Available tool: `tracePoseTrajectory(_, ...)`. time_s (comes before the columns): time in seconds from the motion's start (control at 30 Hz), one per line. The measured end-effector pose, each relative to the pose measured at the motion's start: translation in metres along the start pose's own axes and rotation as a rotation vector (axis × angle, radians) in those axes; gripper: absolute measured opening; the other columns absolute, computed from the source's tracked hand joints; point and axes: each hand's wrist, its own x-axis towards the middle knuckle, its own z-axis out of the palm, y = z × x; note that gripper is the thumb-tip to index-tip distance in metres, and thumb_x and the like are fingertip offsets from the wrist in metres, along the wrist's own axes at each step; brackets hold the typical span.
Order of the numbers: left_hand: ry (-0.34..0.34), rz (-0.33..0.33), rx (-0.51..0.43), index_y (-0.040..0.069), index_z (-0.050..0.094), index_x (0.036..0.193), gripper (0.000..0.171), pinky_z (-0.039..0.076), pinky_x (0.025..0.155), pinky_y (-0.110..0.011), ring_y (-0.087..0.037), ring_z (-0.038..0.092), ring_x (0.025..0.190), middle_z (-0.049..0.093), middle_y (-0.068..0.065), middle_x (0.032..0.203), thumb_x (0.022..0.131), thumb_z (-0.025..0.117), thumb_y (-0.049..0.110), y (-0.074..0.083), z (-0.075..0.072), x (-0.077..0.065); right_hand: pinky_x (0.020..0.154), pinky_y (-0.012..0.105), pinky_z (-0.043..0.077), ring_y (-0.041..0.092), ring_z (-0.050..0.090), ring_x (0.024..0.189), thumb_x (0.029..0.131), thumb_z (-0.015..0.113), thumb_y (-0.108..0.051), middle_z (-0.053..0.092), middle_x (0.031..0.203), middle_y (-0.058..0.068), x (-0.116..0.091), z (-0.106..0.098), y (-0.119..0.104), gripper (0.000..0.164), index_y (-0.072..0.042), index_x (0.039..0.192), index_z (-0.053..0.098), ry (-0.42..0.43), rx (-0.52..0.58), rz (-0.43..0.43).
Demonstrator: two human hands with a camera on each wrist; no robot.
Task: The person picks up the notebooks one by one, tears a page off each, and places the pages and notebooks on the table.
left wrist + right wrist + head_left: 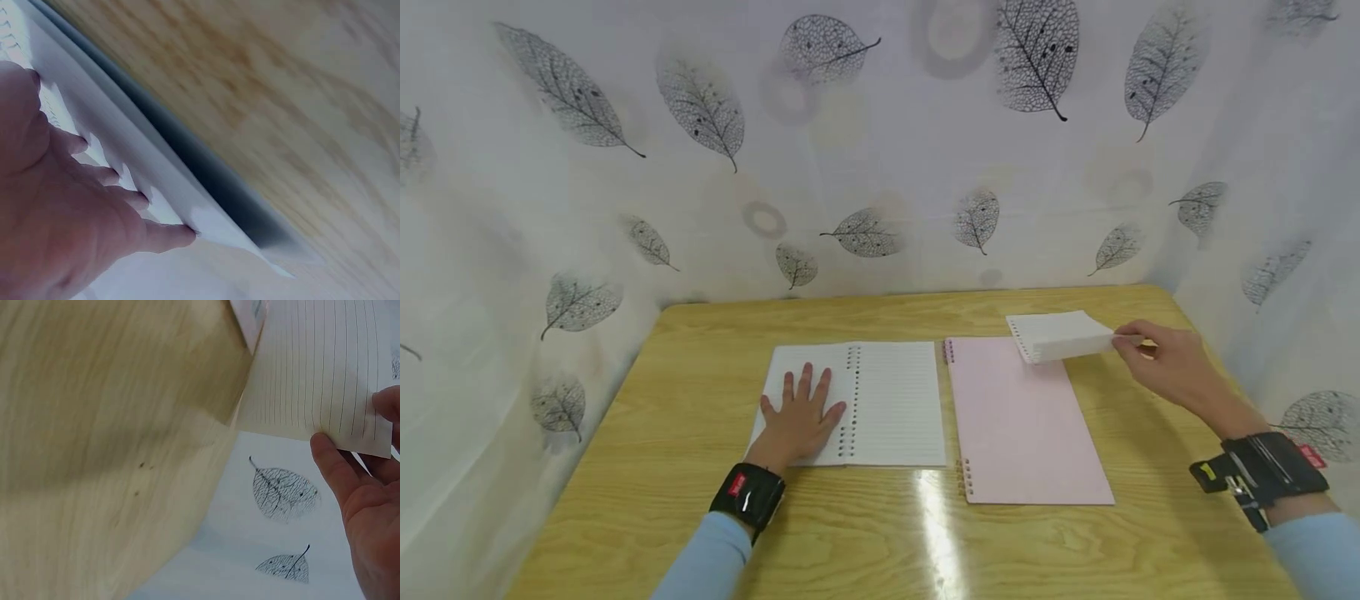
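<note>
My left hand (801,421) rests with fingers spread on the left page of an open ring-hole notebook (898,404) with lined white pages. In the left wrist view its fingertips (181,234) press along the notebook's paper. My right hand (1161,362) pinches the right end of white hole-punched paper (1056,333) between thumb and fingers. This paper is tilted above the top right corner of a pink notebook (1022,417) with metal rings on its left edge. Ruled lines show on the lined paper (306,369) in the right wrist view.
A wooden table (850,542) lies under both notebooks. Behind and beside it hangs a white curtain (895,150) with a leaf print. Black bands sit on both wrists, the left wristband (748,498) close to the open notebook.
</note>
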Motion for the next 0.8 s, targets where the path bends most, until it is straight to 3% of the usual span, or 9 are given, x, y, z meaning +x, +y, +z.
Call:
tracePoseTrajectory(0.03, 0.003, 0.0, 0.007, 0.013, 0.01, 0.157, 0.072, 0.008, 0.104, -0.078, -0.045, -0.003, 0.142, 0.001, -0.02, 0.162, 0.102, 0.028, 0.054, -0.001, 0.0, 0.0, 0.065, 0.01, 0.053, 0.028, 0.067, 0.073, 0.088, 0.065, -0.006, 0.074, 0.078, 0.015, -0.007, -0.004, 0.004, 0.009, -0.001, 0.09, 0.072, -0.017, 0.004, 0.028)
tracePoseTrajectory(0.1, 0.011, 0.007, 0.003, 0.011, 0.011, 0.157, 0.072, 0.008, 0.104, -0.078, -0.045, -0.001, 0.142, 0.002, -0.021, 0.162, 0.102, 0.029, 0.053, -0.002, 0.0, -0.001, 0.065, 0.005, 0.048, 0.017, 0.065, 0.076, 0.089, 0.064, -0.009, 0.074, 0.08, 0.015, -0.022, -0.012, 0.011, 0.011, -0.002, 0.091, 0.072, -0.052, 0.004, 0.1)
tracePoseTrajectory(0.17, 0.021, 0.014, -0.004, 0.01, 0.013, 0.157, 0.071, 0.009, 0.104, -0.078, -0.046, 0.0, 0.141, 0.004, -0.022, 0.161, 0.102, 0.03, 0.052, -0.002, -0.001, -0.002, 0.063, 0.013, 0.052, 0.005, 0.061, 0.077, 0.089, 0.064, -0.01, 0.073, 0.082, 0.017, -0.034, -0.019, 0.018, 0.012, -0.001, 0.09, 0.073, -0.081, 0.004, 0.142)
tracePoseTrajectory(0.23, 0.029, 0.017, -0.018, 0.008, 0.015, 0.156, 0.07, 0.009, 0.104, -0.078, -0.046, 0.002, 0.141, 0.005, -0.023, 0.161, 0.102, 0.032, 0.05, -0.002, -0.002, -0.004, 0.062, 0.022, 0.055, -0.007, 0.054, 0.078, 0.086, 0.065, -0.007, 0.073, 0.083, 0.018, -0.045, -0.023, 0.024, 0.01, -0.001, 0.088, 0.073, -0.096, -0.003, 0.145)
tracePoseTrajectory(0.37, 0.055, 0.021, -0.058, 0.007, 0.019, 0.155, 0.068, 0.01, 0.105, -0.077, -0.047, 0.003, 0.141, 0.007, -0.026, 0.16, 0.103, 0.034, 0.047, -0.005, -0.003, -0.008, 0.06, 0.016, 0.052, -0.015, 0.048, 0.078, 0.078, 0.071, -0.003, 0.074, 0.081, 0.018, -0.062, -0.025, 0.034, 0.004, -0.005, 0.08, 0.072, -0.083, -0.049, 0.086)
tracePoseTrajectory(0.5, 0.099, 0.036, -0.075, 0.004, 0.022, 0.154, 0.067, 0.017, 0.104, -0.077, -0.05, 0.007, 0.14, 0.011, -0.03, 0.158, 0.103, 0.037, 0.045, -0.015, -0.005, -0.013, 0.063, 0.001, 0.042, -0.009, 0.053, 0.077, 0.072, 0.073, -0.002, 0.073, 0.076, 0.013, -0.075, -0.024, 0.041, 0.01, -0.011, 0.074, 0.07, -0.078, -0.082, 0.048)
tracePoseTrajectory(0.63, 0.136, -0.006, -0.086, -0.001, 0.023, 0.152, 0.07, 0.03, 0.096, -0.077, -0.054, 0.019, 0.134, 0.021, -0.036, 0.152, 0.101, 0.042, 0.043, -0.027, -0.01, -0.024, 0.059, 0.015, 0.046, 0.012, 0.063, 0.076, 0.068, 0.073, -0.002, 0.073, 0.075, 0.01, -0.084, -0.021, 0.044, 0.014, -0.015, 0.069, 0.067, -0.085, -0.132, 0.028)
tracePoseTrajectory(0.8, 0.112, -0.184, -0.14, -0.012, 0.014, 0.15, 0.09, 0.044, 0.082, -0.073, -0.06, 0.035, 0.117, 0.032, -0.047, 0.132, 0.096, 0.048, 0.051, -0.034, -0.022, -0.048, 0.06, 0.043, 0.049, 0.037, 0.063, 0.078, 0.072, 0.07, -0.004, 0.073, 0.08, 0.018, -0.09, -0.02, 0.043, 0.005, -0.009, 0.071, 0.068, -0.155, -0.133, 0.074)
